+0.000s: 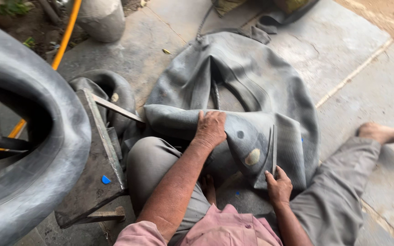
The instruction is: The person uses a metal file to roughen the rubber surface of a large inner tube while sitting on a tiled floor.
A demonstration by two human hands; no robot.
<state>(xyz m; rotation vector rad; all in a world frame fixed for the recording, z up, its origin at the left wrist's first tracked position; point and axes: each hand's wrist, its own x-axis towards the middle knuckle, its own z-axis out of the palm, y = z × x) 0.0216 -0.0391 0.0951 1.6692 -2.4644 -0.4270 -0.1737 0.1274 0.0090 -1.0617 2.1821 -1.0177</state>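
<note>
A large deflated grey rubber inner tube [247, 77] lies on the concrete floor, with one fold draped over my left knee. My left hand [210, 129] presses flat on that fold. My right hand [277, 186] grips the lower end of a thin metal file [274, 150], which rests upright on the rubber. Just left of the file is a pale oval scuffed spot [252, 156], and a small dark round mark [240, 135] sits above it.
A big inflated black tube [46, 150] stands at the left, leaning by a worn metal stand [97, 150]. A smaller black tube [110, 89] lies behind it. An orange hose [67, 34] runs at the upper left. My bare right foot [377, 132] reaches out to the right.
</note>
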